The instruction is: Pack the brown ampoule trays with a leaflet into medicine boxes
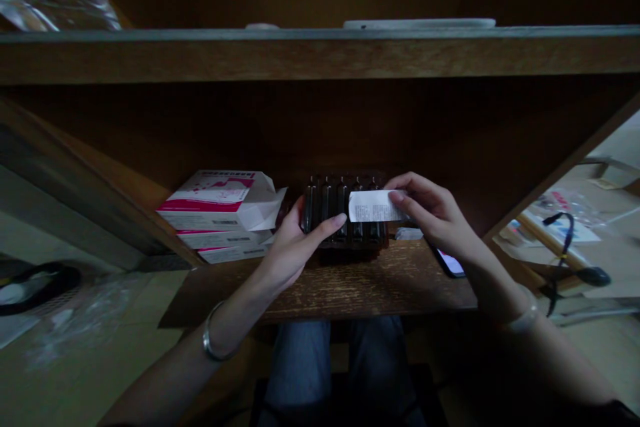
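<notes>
A tray of dark ampoules (326, 203) stands in a row in front of me, several of them side by side in clear plastic. My left hand (295, 238) is closed around the tray's left end, the thumb lying across its front. In my right hand (425, 207) a folded white leaflet (373, 205) with small print is pinched between thumb and fingers. The leaflet covers part of the ampoules on the right side. Left of the tray lies a stack of white and pink boxes (210, 200); the top one has its end flap open.
A wooden shelf board (320, 57) crosses above my hands. The worn wooden desktop (320, 290) lies below them, with a phone (451, 263) by my right wrist. White paper strips (409, 233) lie beside the tray. Plastic wrap (75, 327) and cables are on the floor.
</notes>
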`<state>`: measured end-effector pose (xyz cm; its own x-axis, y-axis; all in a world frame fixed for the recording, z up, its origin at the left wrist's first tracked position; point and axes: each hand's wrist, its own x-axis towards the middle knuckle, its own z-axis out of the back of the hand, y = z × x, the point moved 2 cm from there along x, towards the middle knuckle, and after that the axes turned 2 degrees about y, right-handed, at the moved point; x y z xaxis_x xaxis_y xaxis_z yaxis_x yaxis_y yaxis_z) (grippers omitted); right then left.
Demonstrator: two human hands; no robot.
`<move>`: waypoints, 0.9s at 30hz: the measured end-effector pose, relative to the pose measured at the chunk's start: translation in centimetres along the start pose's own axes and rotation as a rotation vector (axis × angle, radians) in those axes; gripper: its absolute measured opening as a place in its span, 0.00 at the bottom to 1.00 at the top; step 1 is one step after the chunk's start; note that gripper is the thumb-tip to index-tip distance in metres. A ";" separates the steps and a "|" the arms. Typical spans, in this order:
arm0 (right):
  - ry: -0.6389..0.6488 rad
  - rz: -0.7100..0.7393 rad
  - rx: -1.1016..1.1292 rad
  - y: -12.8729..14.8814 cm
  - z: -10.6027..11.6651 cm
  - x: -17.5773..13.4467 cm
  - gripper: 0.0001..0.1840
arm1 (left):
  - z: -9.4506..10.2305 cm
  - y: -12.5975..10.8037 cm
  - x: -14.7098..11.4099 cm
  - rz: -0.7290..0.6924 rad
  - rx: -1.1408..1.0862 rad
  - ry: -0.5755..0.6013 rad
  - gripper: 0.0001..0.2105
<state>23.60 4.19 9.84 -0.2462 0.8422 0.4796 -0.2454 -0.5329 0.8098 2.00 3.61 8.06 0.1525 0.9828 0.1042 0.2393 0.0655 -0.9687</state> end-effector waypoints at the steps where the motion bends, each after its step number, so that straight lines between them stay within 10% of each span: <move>1: -0.016 0.025 -0.045 -0.1 -0.3 -0.1 0.08 | 0.0 0.1 0.0 -0.002 0.003 -0.005 0.23; 17: -0.245 0.111 -0.154 -0.9 -2.6 -0.7 0.21 | -0.5 0.4 -0.4 0.018 0.010 -0.074 0.25; 21: -0.297 -0.080 -0.131 -1.0 -2.5 -0.5 0.25 | -0.7 0.1 -0.4 0.020 -0.006 -0.099 0.26; 27: -0.034 -0.413 0.276 -0.8 -3.4 -0.2 0.24 | -0.7 -0.1 -0.4 0.024 -0.029 -0.124 0.26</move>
<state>20.68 4.22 7.96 -0.1491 0.9830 0.1074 -0.0573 -0.1170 0.9915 2.62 3.04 8.28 0.0394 0.9979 0.0511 0.2654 0.0389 -0.9634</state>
